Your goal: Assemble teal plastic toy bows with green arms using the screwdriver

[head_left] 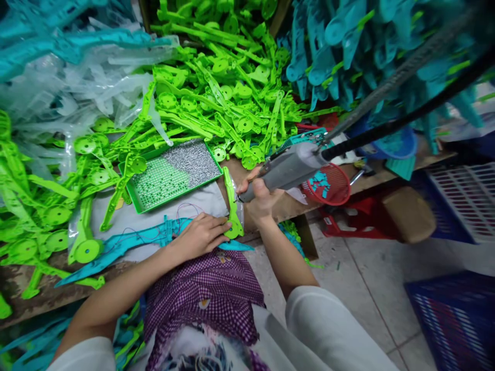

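head view. one green lever-like piece [233, 208]: lying between the two hands near the front of the worktop [286, 208], its round end pointing toward the wearer. left hand [203, 233]: reaching over a long teal piece [127, 245], fingers pressing together, tips resting at the round end; the thumb is not showing, so whether they are pinching cannot be told. right hand [261, 198]: curling its fingers around a grey power driver [292, 167], whose tip is pointing at the green piece; contact is too small to tell. step in hand, by judgement: driving a screw into that piece; the next move seems to be calling for a steady left hand and a true tip.

surroundings: one green perforated tray [154, 193], holding small metal screws [197, 161] toward its far right; loose green parts [232, 98], heaping behind; teal parts [320, 67], crowding the upper right; one red basket [335, 188], holding teal bits [320, 183]. in the way: a grey cable [394, 78] and a black cable [386, 125], slanting in to the driver; the tray, standing just beside the piece.
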The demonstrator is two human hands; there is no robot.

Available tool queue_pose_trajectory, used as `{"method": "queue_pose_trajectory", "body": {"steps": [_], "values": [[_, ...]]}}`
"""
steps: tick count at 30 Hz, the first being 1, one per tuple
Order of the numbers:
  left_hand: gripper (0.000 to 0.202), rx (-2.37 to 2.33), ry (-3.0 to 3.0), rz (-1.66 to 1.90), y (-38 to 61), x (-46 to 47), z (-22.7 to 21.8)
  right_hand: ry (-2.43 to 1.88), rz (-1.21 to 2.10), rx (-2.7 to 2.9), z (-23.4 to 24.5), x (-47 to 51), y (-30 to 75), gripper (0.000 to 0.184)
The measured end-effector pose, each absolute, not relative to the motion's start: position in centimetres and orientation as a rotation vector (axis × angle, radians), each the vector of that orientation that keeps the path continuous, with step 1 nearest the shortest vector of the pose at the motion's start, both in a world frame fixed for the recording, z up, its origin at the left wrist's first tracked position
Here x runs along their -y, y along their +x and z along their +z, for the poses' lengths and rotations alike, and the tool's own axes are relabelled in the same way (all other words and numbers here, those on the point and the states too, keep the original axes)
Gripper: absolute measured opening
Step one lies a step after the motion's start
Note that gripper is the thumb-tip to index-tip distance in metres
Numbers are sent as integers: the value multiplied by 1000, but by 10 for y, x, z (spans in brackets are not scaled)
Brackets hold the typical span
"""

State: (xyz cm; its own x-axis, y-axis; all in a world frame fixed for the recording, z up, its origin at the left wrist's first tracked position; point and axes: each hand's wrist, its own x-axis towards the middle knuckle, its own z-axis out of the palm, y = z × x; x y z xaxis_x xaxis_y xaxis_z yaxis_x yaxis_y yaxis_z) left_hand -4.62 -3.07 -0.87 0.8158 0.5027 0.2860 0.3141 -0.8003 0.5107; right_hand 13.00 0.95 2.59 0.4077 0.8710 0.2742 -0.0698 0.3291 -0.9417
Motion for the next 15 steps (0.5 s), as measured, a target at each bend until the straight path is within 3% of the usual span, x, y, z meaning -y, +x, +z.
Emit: {"method": "queue_pose_trajectory", "body": {"steps": [15], "values": [[37,-600,2543,554,-47,30,-12,-1098,731,938,23,-8,127,37]]}}
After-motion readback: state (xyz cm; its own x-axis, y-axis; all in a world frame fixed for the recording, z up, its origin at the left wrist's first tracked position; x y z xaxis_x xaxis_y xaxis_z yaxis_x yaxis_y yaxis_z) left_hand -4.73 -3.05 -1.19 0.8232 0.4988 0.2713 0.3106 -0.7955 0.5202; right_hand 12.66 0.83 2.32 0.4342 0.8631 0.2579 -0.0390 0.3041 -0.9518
